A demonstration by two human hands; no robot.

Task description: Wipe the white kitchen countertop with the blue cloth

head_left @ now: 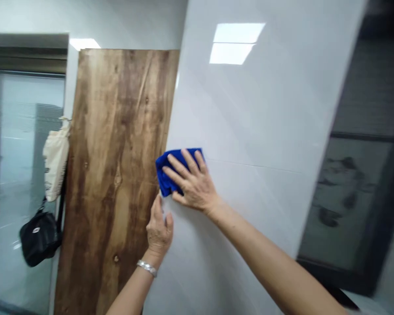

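A blue cloth [164, 186] lies flat against the glossy white tiled wall [249, 113], at its left corner. My right hand [197, 186] holds the cloth to the tile with its fingers spread across it. Just below the cloth, my left hand [159, 227] rests at the wall's corner edge, thumb apart from the fingers, with nothing visible in it. A silver bracelet [147, 267] circles the left wrist. Part of the cloth is hidden under my right palm and fingers.
Left of the corner stands a brown wood-grain panel [101, 144]. Beside it hang a cream cloth bag [56, 162] and a black bag [41, 238], near a glass door [13, 175]. A dark-framed window [339, 210] borders the wall on the right.
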